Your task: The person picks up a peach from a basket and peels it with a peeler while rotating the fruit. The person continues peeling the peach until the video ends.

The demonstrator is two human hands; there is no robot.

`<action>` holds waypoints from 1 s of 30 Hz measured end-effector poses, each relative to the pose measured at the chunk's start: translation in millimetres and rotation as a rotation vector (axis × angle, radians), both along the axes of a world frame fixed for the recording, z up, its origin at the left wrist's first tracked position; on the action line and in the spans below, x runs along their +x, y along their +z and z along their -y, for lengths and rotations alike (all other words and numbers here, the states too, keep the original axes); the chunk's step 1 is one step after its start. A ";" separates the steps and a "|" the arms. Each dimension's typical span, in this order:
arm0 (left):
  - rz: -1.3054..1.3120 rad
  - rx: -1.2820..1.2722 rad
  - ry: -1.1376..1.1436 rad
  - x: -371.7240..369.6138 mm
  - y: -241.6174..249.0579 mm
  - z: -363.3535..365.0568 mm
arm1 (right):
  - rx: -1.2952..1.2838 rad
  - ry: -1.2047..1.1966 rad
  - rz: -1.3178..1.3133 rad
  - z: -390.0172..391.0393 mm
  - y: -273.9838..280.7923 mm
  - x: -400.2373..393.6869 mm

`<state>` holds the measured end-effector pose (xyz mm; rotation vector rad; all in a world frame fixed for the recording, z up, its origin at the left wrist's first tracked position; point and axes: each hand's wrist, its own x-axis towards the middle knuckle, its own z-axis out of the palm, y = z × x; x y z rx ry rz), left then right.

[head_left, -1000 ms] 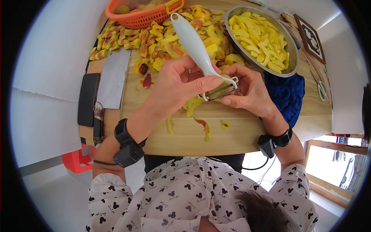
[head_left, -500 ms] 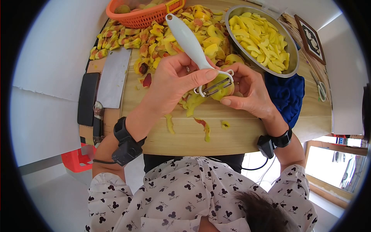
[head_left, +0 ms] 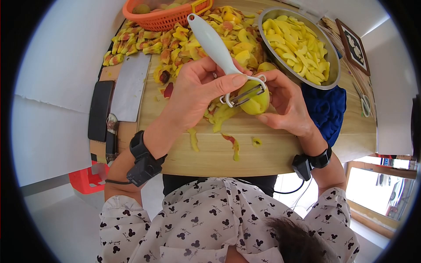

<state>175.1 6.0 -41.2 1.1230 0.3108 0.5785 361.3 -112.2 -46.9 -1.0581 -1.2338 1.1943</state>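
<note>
My left hand [head_left: 197, 90] is closed around a white Y-shaped peeler [head_left: 212, 44], its handle pointing up and to the left. The peeler's metal blade lies across a yellow-green peach [head_left: 256, 103], whose facing side is peeled. Fingers and thumb of my right hand [head_left: 287, 101] grip the peach from the right; those fingers hide part of its far side. Just below and left of the peach lie strips of peel [head_left: 223, 115] on the wooden table [head_left: 201, 162].
A metal bowl [head_left: 335, 72] of yellow slices stands at the back right, beside a dark blue cloth [head_left: 324, 111]. Peelings and cores [head_left: 175, 44] spread across the back, near an orange basket [head_left: 164, 19]. A cleaver [head_left: 129, 87] and black phone [head_left: 101, 111] lie left, scissors [head_left: 365, 103] right.
The peach has turned in my right hand, and more of its peeled side now shows below the blade. The peeler stays in almost the same place.
</note>
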 end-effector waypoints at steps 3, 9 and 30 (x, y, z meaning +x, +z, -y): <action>0.028 -0.017 -0.005 -0.1 1.5 0.3 | 0.025 0.028 -0.015 0.3 -0.6 0.7; 0.059 -0.022 -0.004 0.7 0.9 0.5 | 0.017 0.055 -0.024 1.2 -2.4 2.5; -0.011 -0.043 -0.002 0.0 -7.0 -7.5 | 0.006 0.131 -0.144 1.2 -4.8 2.3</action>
